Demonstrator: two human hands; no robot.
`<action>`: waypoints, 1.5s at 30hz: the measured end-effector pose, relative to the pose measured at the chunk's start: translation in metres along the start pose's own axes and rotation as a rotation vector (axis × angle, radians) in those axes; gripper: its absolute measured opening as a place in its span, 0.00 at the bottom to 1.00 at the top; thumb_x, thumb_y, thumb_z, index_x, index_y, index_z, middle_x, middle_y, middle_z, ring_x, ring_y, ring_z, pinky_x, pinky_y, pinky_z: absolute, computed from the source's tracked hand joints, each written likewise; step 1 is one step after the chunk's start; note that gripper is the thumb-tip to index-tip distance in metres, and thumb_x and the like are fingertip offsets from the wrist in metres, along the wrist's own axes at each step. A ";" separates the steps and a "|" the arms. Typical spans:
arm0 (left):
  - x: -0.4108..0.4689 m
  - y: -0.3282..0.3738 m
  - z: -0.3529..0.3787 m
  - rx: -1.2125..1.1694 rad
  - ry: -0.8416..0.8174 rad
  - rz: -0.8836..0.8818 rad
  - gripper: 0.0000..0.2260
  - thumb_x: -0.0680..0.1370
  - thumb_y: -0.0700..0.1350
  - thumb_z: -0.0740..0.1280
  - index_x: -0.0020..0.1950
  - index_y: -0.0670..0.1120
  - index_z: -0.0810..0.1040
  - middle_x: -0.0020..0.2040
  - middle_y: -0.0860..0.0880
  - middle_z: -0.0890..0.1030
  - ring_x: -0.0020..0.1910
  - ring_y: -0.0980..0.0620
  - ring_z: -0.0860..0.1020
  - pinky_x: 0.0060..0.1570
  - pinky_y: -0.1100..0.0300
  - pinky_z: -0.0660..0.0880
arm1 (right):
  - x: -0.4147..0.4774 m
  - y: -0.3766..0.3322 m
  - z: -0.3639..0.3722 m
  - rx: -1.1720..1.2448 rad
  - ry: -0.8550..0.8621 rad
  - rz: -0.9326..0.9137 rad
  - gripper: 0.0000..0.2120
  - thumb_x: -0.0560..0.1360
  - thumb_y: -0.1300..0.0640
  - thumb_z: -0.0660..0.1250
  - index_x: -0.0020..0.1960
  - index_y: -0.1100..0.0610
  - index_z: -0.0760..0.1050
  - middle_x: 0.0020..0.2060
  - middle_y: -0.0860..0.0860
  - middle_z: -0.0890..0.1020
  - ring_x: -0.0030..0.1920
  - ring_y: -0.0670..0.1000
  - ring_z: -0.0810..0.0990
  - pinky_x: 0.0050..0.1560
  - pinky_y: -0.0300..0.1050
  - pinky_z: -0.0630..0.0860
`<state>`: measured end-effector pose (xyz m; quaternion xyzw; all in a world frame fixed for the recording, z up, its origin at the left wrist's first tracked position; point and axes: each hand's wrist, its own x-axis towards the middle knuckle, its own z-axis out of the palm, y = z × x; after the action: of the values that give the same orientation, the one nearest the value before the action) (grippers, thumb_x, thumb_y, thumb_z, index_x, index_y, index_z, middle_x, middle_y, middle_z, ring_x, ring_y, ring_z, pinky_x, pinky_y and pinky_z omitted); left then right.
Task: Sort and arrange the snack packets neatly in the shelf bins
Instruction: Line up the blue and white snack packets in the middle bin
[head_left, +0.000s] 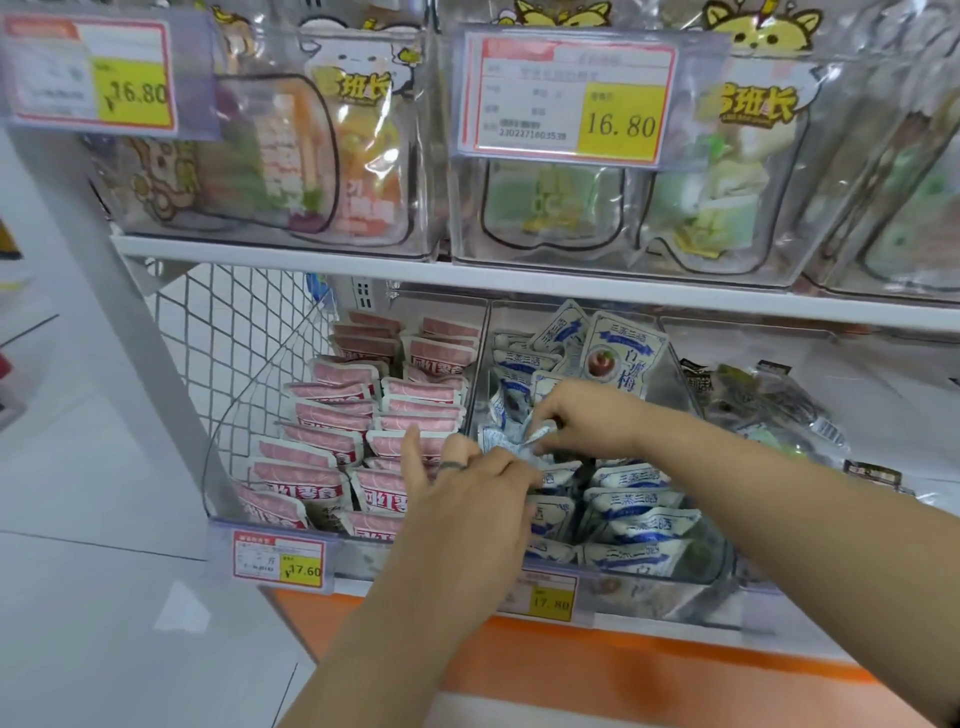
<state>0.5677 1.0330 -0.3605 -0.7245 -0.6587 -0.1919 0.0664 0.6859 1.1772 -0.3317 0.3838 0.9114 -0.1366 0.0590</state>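
Several blue-and-white snack packets (631, 512) fill the middle clear bin (685, 384) on the lower shelf. Both hands reach into that bin. My right hand (587, 415) pinches a crumpled blue-and-white packet (511, 441) near the bin's left wall. My left hand (467, 493) holds the same packet's lower edge, with a ring on one finger and the index finger pointing up. One larger blue-and-white packet (621, 358) stands upright at the back. Pink-and-white packets (332, 431) stand in neat rows in the left bin.
Dark and green packets (769, 405) lie loosely in the right bin. Clear bins (441, 156) with pouches sit on the upper shelf behind price tags (569, 98). More price tags (278, 561) line the lower shelf edge. A white wire mesh panel (234, 353) closes the left end.
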 end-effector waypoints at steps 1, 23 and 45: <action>0.001 -0.002 -0.001 -0.001 0.011 0.000 0.08 0.64 0.50 0.76 0.40 0.56 0.81 0.36 0.61 0.79 0.42 0.53 0.78 0.62 0.40 0.50 | -0.004 -0.001 -0.004 0.059 0.040 0.004 0.09 0.75 0.54 0.68 0.48 0.59 0.81 0.41 0.54 0.83 0.39 0.50 0.77 0.37 0.41 0.70; -0.002 0.002 -0.007 0.028 -0.203 -0.045 0.15 0.81 0.55 0.53 0.65 0.55 0.71 0.65 0.61 0.72 0.75 0.54 0.50 0.61 0.38 0.24 | -0.059 -0.001 0.004 0.446 0.342 0.047 0.10 0.76 0.62 0.64 0.54 0.54 0.81 0.52 0.45 0.82 0.46 0.39 0.79 0.47 0.26 0.73; -0.003 -0.003 -0.006 -0.020 -0.166 -0.018 0.15 0.80 0.54 0.54 0.64 0.55 0.73 0.64 0.61 0.74 0.75 0.55 0.51 0.57 0.42 0.20 | -0.036 -0.014 -0.013 0.727 0.648 0.295 0.26 0.71 0.58 0.71 0.67 0.57 0.68 0.41 0.49 0.78 0.39 0.46 0.76 0.34 0.35 0.71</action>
<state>0.5636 1.0283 -0.3567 -0.7327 -0.6664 -0.1380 0.0026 0.7009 1.1472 -0.3090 0.5267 0.7127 -0.3089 -0.3454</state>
